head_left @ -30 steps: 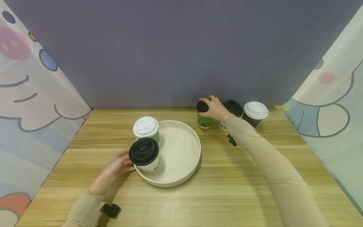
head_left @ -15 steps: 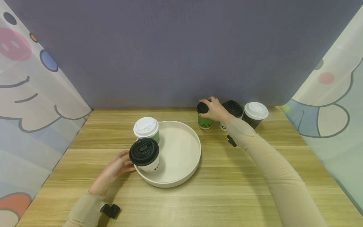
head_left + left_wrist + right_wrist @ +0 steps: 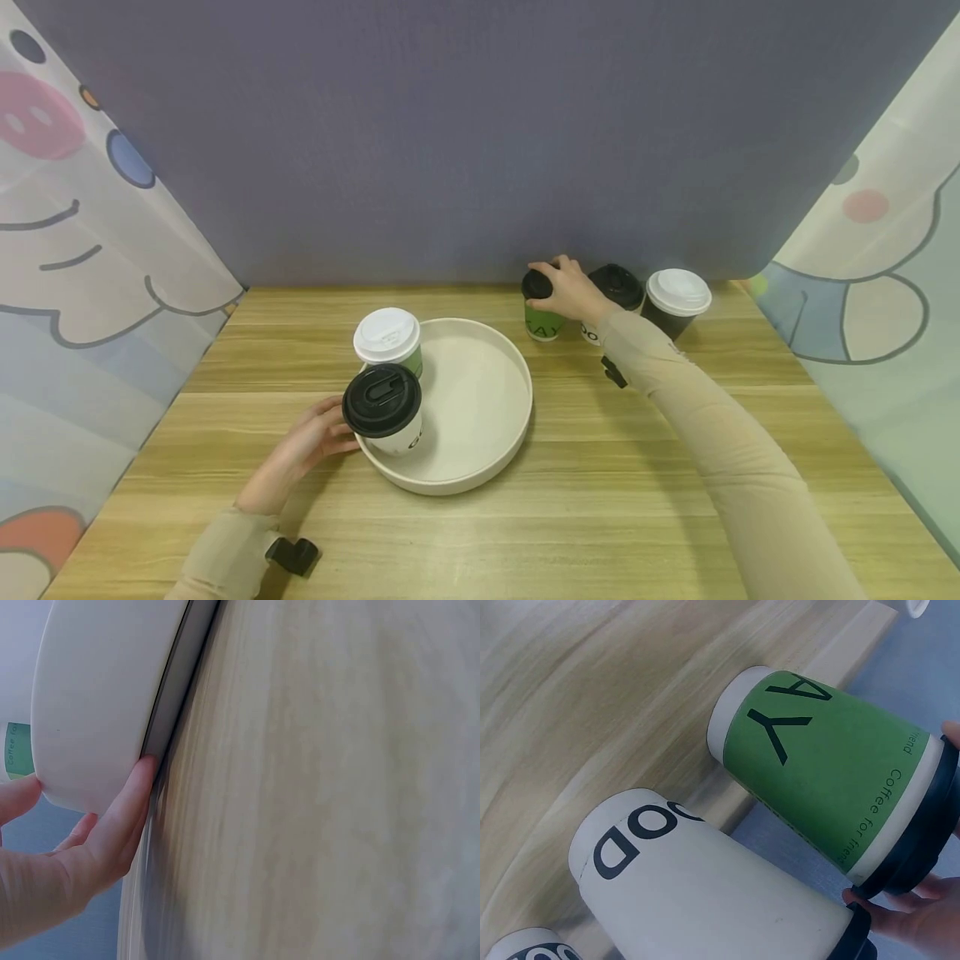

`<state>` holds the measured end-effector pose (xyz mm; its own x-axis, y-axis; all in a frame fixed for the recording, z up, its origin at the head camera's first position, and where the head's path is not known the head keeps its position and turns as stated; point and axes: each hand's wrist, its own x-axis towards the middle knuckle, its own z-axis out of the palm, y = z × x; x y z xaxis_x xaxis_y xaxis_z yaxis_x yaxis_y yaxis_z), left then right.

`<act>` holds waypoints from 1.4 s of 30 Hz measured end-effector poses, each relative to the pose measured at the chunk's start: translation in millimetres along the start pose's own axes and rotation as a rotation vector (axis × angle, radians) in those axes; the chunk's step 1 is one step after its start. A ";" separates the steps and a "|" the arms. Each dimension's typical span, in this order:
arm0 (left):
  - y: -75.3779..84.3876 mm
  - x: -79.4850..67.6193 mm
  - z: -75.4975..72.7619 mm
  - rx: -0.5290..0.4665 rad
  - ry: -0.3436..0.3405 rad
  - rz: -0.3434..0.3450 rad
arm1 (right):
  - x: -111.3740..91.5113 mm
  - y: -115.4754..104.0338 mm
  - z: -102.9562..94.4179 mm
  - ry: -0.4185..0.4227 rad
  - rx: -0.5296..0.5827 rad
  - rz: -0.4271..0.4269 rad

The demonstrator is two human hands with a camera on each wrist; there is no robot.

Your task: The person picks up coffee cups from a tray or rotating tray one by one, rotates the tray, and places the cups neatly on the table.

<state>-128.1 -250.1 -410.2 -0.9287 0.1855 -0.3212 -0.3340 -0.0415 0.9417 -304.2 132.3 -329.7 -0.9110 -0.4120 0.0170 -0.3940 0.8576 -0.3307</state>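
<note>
At the back of the table, my right hand (image 3: 572,292) pinches the black lid of a green paper coffee cup (image 3: 543,323) from above. In the right wrist view, the fingers lie at the edge of that lid, and the green cup (image 3: 817,765) stands upright on the wood. My left hand (image 3: 318,433) grips the left edge of a round cream tray (image 3: 480,400). The left wrist view has its thumb at the rim and a fingertip low on the tray wall (image 3: 105,697). On the tray's left side stand a black-lidded white cup (image 3: 382,404) and a white-lidded green cup (image 3: 387,335).
Right of the held cup stand a white cup with a black lid (image 3: 617,285), partly hidden by the right arm, and a dark cup with a white lid (image 3: 677,293). A grey-purple panel (image 3: 480,150) rises behind the wooden table (image 3: 525,533). Patterned curtains (image 3: 885,250) flank it.
</note>
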 end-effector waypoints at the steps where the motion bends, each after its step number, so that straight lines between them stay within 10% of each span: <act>1: 0.4 -0.1 0.0 -0.001 0.000 -0.001 | 0.2 -0.1 -0.1 -0.001 -0.001 -0.002; 20: 1.2 0.2 1.3 -0.009 0.003 -0.002 | -6.2 -3.3 -6.7 0.033 -0.029 0.009; 42: 0.3 -0.2 0.7 -0.004 0.010 -0.006 | -31.3 -29.3 3.4 0.148 -0.063 -0.281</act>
<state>-127.9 -249.5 -409.8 -0.9282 0.1756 -0.3280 -0.3403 -0.0443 0.9393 -263.8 119.0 -323.8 -0.7715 -0.5901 0.2380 -0.6352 0.7360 -0.2343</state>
